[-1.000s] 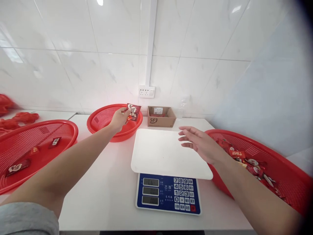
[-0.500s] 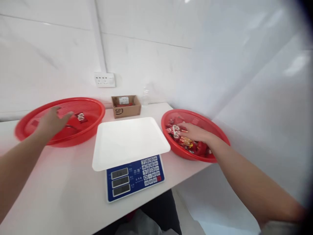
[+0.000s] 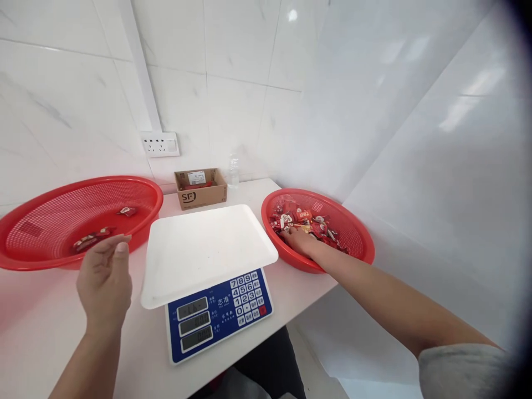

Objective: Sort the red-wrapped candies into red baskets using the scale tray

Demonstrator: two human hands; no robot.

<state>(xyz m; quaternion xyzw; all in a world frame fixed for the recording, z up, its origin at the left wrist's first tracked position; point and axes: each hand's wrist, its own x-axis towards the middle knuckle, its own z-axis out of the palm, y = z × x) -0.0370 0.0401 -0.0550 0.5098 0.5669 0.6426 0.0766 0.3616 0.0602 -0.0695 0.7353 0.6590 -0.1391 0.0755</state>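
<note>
In the head view, my right hand [image 3: 299, 241] is down in the right red basket [image 3: 359, 238], among small wrapped candies [image 3: 320, 227]. Its fingertips are buried in the pile, so their grip is hidden. My left hand [image 3: 106, 277] hovers by the near rim of the left red basket [image 3: 25, 263], fingers stretched to the right, thumb a little apart, nothing visible in it. A few wrapped candies [image 3: 93, 238] lie in that basket. Between the baskets stands a digital scale [image 3: 222, 313] with a bare white pan [image 3: 208, 252].
Behind the scale is a small cardboard box [image 3: 203, 195] with red items inside, beside a clear plastic bottle [image 3: 234, 170]. A wall socket [image 3: 160, 145] is above. The white table [image 3: 141, 354] ends at a front edge near my legs; a wall rises at the right.
My left hand has come out from over the left basket toward me. My right hand has sunk deeper among the candies, nearer the basket's front-left side. The view has shifted slightly.
</note>
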